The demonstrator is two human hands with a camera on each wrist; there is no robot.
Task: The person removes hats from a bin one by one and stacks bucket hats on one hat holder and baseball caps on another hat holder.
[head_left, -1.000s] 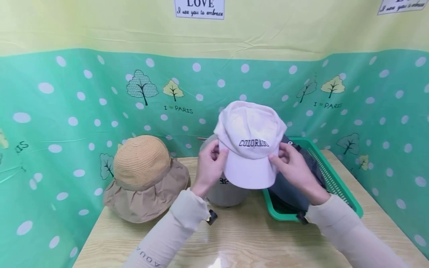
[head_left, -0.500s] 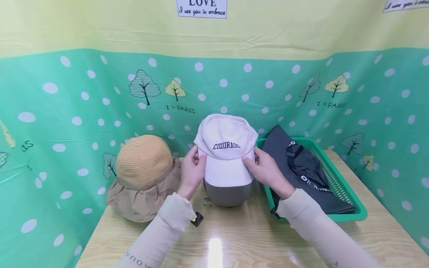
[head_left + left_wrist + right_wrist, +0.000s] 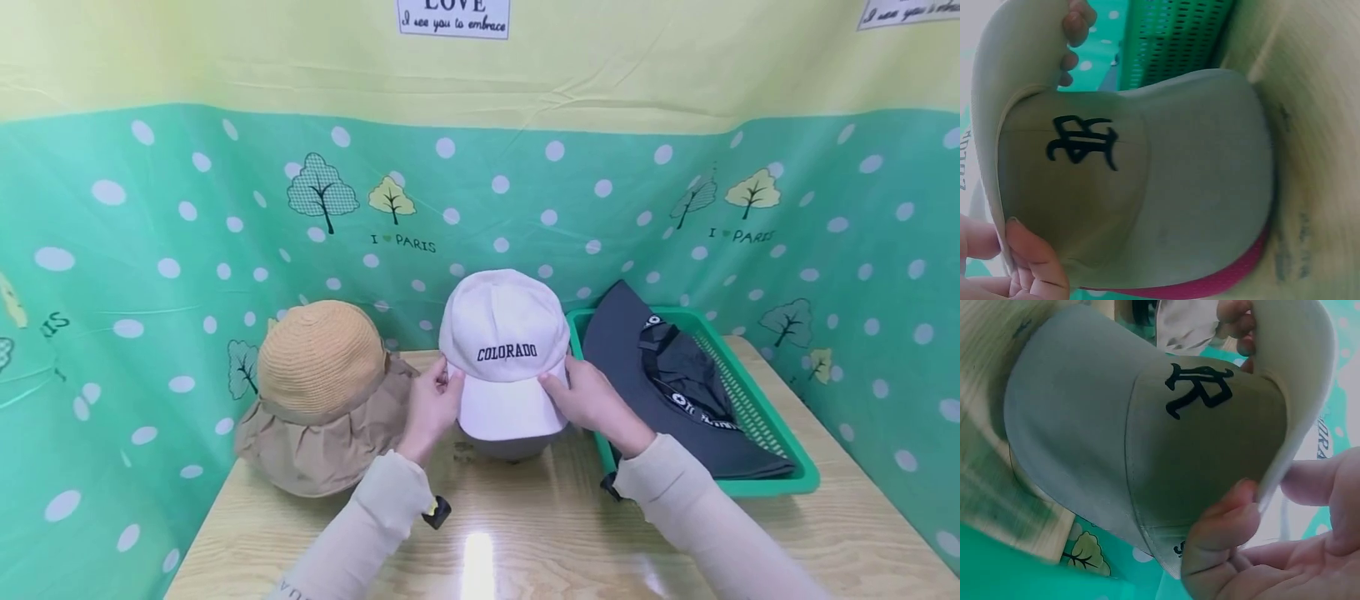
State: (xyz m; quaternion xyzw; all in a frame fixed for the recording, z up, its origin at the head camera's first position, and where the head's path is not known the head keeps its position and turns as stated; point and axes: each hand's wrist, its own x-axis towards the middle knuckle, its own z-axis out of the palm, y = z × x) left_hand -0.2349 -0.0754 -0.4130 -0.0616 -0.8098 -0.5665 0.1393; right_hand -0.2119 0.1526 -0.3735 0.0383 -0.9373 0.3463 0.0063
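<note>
The white cap (image 3: 508, 329) and grey cap (image 3: 1204, 162) look like smooth matt cloth, the sun hat (image 3: 318, 358) pairs a ribbed, straw-like crown with a puckered fabric brim, the dark hat (image 3: 622, 358) is matt cloth, the basket (image 3: 771, 417) perforated plastic, the bench (image 3: 540, 533) glossy and wood-grained, the backdrop (image 3: 525, 158) creased sheeting.

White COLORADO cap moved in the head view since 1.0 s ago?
Yes. Against the green basket, the white cap has shifted left and down in the head view.
</note>
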